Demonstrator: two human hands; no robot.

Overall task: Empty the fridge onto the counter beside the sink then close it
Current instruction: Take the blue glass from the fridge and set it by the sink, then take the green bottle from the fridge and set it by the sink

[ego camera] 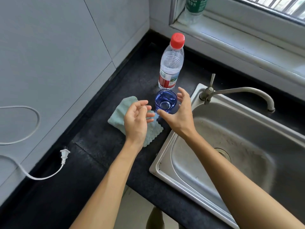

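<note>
A clear water bottle (170, 63) with a red cap stands upright on the black counter (99, 100) left of the sink (231, 146). Just in front of it stands a blue glass (165, 101). A pale green cloth (122, 113) lies flat on the counter to the glass's left. My right hand (179, 113) hovers around the glass's right side with spread, relaxed fingers, and whether it touches the glass is unclear. My left hand (137, 118) hangs over the cloth, palm up, fingers loosely curled, holding nothing. The fridge is out of view.
A white cord with a plug (65, 156) lies on the counter at the left, along a grey tiled wall. A metal tap (239, 95) arches over the steel sink. A green-labelled bottle (195, 7) stands on the window sill at the back.
</note>
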